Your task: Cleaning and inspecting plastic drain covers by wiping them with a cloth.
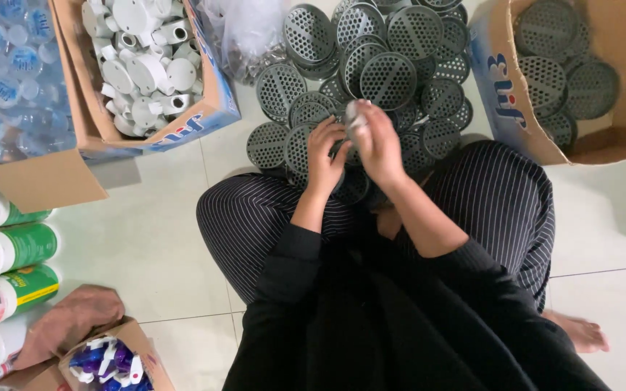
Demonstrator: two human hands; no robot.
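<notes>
I sit cross-legged on a pale tiled floor in striped trousers. My left hand [325, 156] and my right hand [376, 141] meet in front of my knees, both gripping one grey perforated round strainer [352, 116], which is blurred and partly hidden by my fingers. Just beyond my hands lies a heap of several identical grey perforated strainers [389, 76], spread over the floor.
A cardboard box [505, 101] at the right holds more grey strainers. A box of white round fittings [146, 65] and a box of clear bottles [9, 80] stand at the left. Green-labelled bottles [5, 250] lie along the left edge. A clear plastic bag [244, 32] sits behind the heap.
</notes>
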